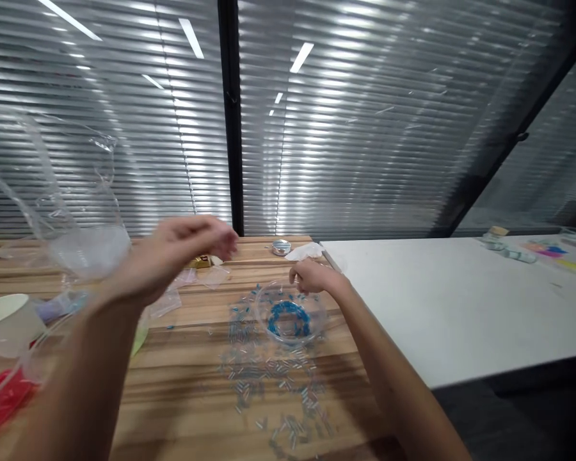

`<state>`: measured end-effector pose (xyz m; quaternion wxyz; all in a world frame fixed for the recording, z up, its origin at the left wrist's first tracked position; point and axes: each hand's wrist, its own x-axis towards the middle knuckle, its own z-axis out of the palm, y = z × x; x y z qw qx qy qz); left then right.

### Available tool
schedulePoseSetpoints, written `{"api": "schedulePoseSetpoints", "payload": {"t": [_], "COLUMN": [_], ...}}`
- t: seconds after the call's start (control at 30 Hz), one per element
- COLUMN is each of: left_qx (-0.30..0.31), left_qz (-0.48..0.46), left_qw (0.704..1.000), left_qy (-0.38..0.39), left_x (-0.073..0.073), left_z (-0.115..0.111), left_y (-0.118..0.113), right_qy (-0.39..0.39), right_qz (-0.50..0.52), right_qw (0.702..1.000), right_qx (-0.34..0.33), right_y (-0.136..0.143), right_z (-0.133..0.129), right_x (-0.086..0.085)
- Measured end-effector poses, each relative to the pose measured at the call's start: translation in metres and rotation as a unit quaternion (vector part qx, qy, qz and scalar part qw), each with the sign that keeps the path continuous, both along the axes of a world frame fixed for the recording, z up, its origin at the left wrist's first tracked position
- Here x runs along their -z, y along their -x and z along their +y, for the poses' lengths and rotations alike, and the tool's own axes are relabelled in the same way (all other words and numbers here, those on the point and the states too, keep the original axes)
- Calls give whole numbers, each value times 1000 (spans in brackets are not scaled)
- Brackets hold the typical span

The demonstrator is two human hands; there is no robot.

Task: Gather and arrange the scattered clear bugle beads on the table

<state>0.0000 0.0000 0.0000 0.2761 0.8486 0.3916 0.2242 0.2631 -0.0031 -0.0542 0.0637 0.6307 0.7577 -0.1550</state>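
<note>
The clear bowl [319, 319] of blue pieces [274, 316] sat mid-table, silvery pieces [292, 426] nearer. By its far rim the right hand [313, 276] curled loosely; the left hand [189, 242] hung half-bent farther left, any hold unclear. Low, light fingertips would have best avoided tipping it

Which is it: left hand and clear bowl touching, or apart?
Apart: the head view shows bare wooden table between the left hand and clear bowl.

- Ahead of you: silvery window blinds [355, 141]
- On your left: a clear plastic bag [89, 250], cream tub [12, 323], red packet [4, 397]
- On your right: a white table [413, 301]
</note>
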Motion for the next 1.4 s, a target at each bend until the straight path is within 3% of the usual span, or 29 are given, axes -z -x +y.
{"api": "schedulePoseSetpoints", "payload": {"t": [0.07,0.17,0.27,0.33,0.73,1.17,1.27,1.4], "left_qx": [36,56,46,43,21,32,39,66], "left_qz": [37,188,219,227,288,287,252,173], "left_qw": [998,979,973,971,957,956,966,983], "left_qy": [20,48,55,54,29,47,34,9], "left_x": [9,41,71,84,114,117,105,75], "left_z": [8,33,53,58,69,68,66,47], "left_y": [-9,-21,-28,-29,-31,-32,-31,-38], "right_qy": [-3,-2,16,27,35,25,16,1], "right_qz": [2,2,16,28,35,8,-3,-24], "right_qw": [1000,1000,999,998,995,995,997,998], "right_qx": [1,15,43,53,84,91,72,58], "right_y": [-1,-2,-5,-9,-22,-25,-22,-15], "right_z": [-4,-10,-16,-19,-21,-20,-21,-23], "right_x": [-5,-14,-22,-25,-26,-24,-24,-25]}}
